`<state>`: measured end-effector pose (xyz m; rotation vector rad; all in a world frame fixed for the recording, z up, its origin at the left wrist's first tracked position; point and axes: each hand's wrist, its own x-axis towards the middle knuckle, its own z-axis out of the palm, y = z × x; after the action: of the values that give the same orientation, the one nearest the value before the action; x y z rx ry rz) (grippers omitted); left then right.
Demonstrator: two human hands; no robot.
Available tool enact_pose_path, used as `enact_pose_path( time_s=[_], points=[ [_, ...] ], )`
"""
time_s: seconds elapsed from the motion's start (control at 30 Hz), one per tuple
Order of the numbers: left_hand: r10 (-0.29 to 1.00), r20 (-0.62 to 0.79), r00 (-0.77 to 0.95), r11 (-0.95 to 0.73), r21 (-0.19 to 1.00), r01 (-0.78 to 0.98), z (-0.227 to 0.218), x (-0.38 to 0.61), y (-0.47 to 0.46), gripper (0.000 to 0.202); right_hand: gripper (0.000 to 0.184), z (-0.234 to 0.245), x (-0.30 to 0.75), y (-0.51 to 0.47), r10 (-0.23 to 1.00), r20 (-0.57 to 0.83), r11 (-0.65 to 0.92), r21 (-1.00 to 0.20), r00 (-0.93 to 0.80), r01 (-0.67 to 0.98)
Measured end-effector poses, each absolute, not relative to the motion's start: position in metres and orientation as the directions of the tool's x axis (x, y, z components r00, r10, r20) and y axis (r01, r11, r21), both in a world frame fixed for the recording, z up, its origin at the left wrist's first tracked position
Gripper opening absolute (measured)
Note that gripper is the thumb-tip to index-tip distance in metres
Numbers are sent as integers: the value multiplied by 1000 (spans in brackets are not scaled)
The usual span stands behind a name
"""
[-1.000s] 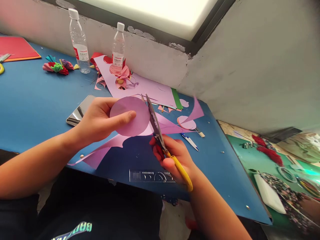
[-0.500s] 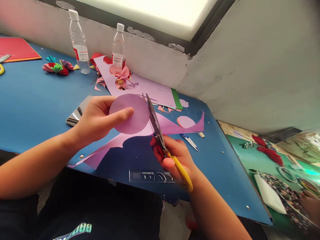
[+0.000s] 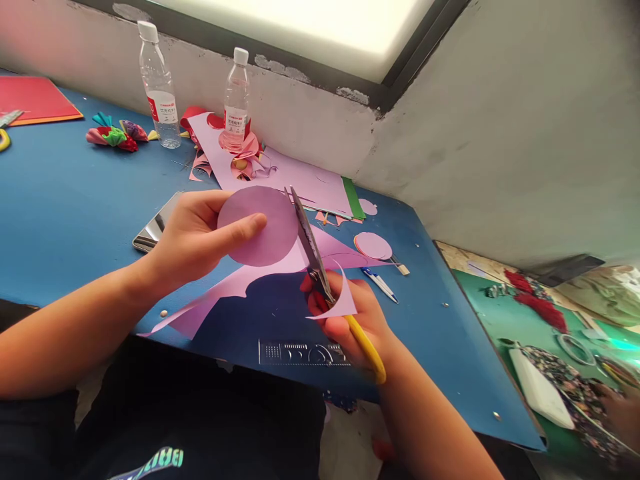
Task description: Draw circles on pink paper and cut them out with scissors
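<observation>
Pinching a purple paper disc (image 3: pixel 275 230) under the thumb of the left hand (image 3: pixel 197 230), gripping scissors (image 3: pixel 316 263) in the right hand (image 3: pixel 369 321) at four o'clock from that disc, aiming the blades towards eleven; having paper circles (image 3: pixel 374 245) lying at three, a phone (image 3: pixel 154 230) at nine, a water bottle (image 3: pixel 236 100) at twelve.
</observation>
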<state>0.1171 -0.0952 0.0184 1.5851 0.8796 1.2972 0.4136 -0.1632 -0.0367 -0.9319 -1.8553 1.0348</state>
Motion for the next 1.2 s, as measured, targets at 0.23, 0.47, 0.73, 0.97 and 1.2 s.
enact_pose_path(
  time_s=[0.23,0.47,0.73,0.97,1.2],
  points=[
    [911,362,199,-369,929,-2,20,118,-96,63,87,-36,414,-165,891,214,334,-906,-401,259],
    [907,375,191,-383,924,6,18,118,-95,67,85,-38,413,-164,879,247,362,-903,-409,233],
    [905,379,194,-383,924,-19,17,116,-94,65,84,-37,414,-166,888,231,347,-905,-398,248],
    [907,380,181,-383,923,-18,16,118,-93,65,87,-41,414,-163,901,228,335,-907,-370,256],
    [927,356,116,-361,932,29,5,119,-77,31,86,-52,420,-163,939,194,269,-930,-285,250]
  ],
)
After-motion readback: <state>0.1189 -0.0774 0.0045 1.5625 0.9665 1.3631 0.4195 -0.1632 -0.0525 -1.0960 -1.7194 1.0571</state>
